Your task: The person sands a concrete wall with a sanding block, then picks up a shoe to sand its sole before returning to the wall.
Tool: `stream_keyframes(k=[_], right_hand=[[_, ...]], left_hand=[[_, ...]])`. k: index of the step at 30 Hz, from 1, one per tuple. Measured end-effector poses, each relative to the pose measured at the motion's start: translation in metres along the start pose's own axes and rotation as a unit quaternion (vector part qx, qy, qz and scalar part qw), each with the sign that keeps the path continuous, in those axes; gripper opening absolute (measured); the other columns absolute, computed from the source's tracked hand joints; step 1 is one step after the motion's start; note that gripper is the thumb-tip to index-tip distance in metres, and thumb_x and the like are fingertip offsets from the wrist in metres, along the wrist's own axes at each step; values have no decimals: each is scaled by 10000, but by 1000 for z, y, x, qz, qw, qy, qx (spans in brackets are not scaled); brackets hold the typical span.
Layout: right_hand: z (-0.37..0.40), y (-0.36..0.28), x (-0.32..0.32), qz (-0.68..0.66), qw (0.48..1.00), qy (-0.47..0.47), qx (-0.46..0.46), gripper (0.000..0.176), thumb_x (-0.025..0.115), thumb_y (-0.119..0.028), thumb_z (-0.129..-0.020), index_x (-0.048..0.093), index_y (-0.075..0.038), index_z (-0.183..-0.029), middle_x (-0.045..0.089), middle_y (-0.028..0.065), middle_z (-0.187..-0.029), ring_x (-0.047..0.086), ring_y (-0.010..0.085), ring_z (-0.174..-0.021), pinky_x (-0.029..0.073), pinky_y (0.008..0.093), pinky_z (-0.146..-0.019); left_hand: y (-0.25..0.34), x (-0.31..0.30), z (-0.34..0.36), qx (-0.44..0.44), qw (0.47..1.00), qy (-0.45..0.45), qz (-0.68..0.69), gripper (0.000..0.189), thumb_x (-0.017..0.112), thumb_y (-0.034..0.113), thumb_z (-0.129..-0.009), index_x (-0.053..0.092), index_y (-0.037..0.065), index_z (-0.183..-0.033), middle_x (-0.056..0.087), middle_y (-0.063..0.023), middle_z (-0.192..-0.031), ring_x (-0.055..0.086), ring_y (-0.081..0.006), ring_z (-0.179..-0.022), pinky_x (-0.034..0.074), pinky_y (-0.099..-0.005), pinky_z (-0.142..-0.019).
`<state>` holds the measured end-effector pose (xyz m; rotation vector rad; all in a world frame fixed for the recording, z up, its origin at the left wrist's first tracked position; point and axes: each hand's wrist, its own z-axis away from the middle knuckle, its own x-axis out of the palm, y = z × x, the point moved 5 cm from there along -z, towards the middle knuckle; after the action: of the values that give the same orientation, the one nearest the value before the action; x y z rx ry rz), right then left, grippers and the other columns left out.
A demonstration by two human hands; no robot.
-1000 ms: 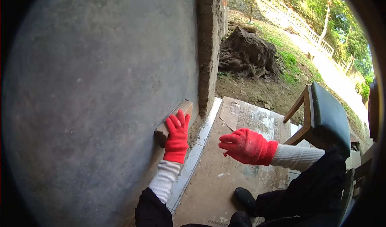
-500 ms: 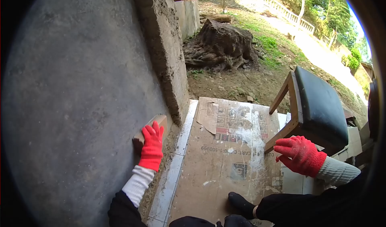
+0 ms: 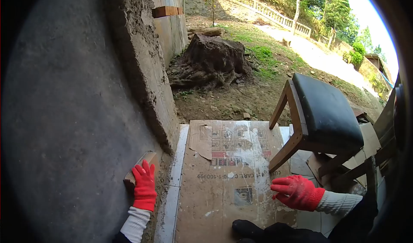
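My left hand point(image 3: 145, 187), in a red glove with a white cuff, lies over a tan rectangular block point(image 3: 148, 159) at the foot of the smooth grey wall point(image 3: 73, 114). Its fingers rest along the block's face, and part of the block is hidden beneath them. My right hand point(image 3: 297, 193), gloved the same way, hovers above the cardboard sheet point(image 3: 215, 187), near the leg of a stool. The fingers on this hand are stretched out and lightly bent, with nothing visible in them.
A wooden stool with a black padded seat point(image 3: 329, 109) stands tilted in view at the right. The rough wall edge point(image 3: 148, 75) rises ahead of my left hand. Beyond are a tree stump point(image 3: 213, 62) and sloping ground. My foot point(image 3: 247, 229) is on the cardboard.
The view has shifted, so the wall edge, stump and stool appear further left. My left hand stays on the block, and my right hand keeps much the same pose.
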<state>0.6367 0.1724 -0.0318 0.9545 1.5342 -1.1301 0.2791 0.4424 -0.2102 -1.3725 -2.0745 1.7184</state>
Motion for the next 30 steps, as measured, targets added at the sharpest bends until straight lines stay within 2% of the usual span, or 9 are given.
stream_keyframes(k=[6,8,10,11,15,20,24,25,30], right_hand=[[-28,-16,70,-67,990,-93,-79,312,613,-270,-878,590,-78,-1123,606,128,-1167,622,327,-962,512,426,-790],[-24,-13,74,-94,991,-64,-70,306,611,-264,-879,593,-77,-1120,605,128,-1168,620,330,-971,511,424,-793],[-13,-3,70,-89,995,-23,-34,294,621,-254,-872,602,-72,-1103,614,126,-1154,628,332,-951,521,421,-772],[-12,0,71,-78,996,-25,-23,279,634,-239,-862,612,-74,-1085,625,126,-1138,638,332,-914,531,415,-737],[-21,-1,86,-111,993,-34,-12,281,616,-258,-876,609,-79,-1093,623,124,-1148,639,331,-901,532,414,-735],[-43,-26,104,-126,988,-74,-59,296,583,-274,-899,595,-78,-1121,608,135,-1171,628,339,-928,522,418,-772],[-23,-15,108,-129,989,-61,-31,309,570,-286,-906,590,-81,-1136,601,142,-1180,622,338,-955,519,420,-786],[-19,-9,109,-128,990,-55,-26,309,570,-286,-906,590,-81,-1136,601,142,-1180,622,338,-955,519,420,-786],[-20,-15,123,-123,986,-108,-1,334,576,-301,-897,582,-90,-1156,592,140,-1197,615,330,-989,515,428,-805]], left_hand=[[-1,-9,-54,31,995,-55,-76,500,378,184,-951,350,291,-1439,310,-156,-1480,383,-393,-1243,275,-574,-1072],[-3,-9,8,32,997,-65,20,499,424,172,-936,369,260,-1425,291,-172,-1477,397,-401,-1233,295,-573,-1068],[15,26,81,-27,998,55,12,501,552,148,-889,439,254,-1365,262,-193,-1463,438,-407,-1165,353,-576,-1029],[-4,-2,91,45,997,-13,62,465,538,157,-899,464,266,-1345,267,-188,-1461,441,-397,-1144,344,-575,-1033],[-1,5,17,-13,999,31,6,479,505,168,-904,437,270,-1367,303,-171,-1449,412,-386,-1187,309,-559,-1060],[0,-10,-69,8,997,-53,-47,497,400,175,-941,359,270,-1428,275,-160,-1488,382,-373,-1240,259,-548,-1097],[12,14,45,15,999,-12,31,478,479,187,-945,391,274,-1406,201,-207,-1508,382,-435,-1219,306,-600,-1069],[18,29,71,-41,993,108,33,459,497,206,-938,421,274,-1386,223,-190,-1501,380,-439,-1224,307,-602,-1068],[6,7,11,-21,999,-12,36,475,458,213,-947,384,243,-1415,250,-158,-1503,371,-406,-1251,268,-578,-1094]])
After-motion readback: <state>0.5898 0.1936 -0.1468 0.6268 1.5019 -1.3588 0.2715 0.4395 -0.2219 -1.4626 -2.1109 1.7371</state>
